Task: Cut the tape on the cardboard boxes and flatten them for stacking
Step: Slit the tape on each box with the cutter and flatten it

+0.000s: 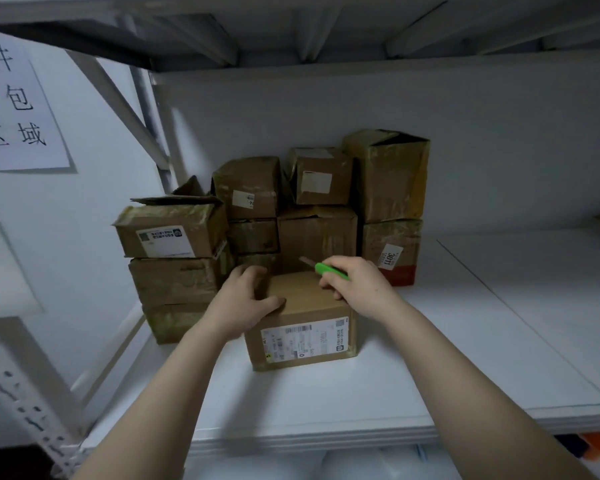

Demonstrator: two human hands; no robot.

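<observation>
Bare forearms cross the front edge of the shelf [465,341]: the left hand [243,299] curls over the top left corner of the taped cardboard box [302,327], the right hand [357,282] grips a green knife [329,270] above it. Stiff and probably light, the box sits before stacked boxes [250,188]; best steadied by its corners.

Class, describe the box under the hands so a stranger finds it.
On the white shelf, before the stack of worn boxes, one box stands alone. Only it has a left hand gripping it and a right hand holding a green cutter above.
</observation>
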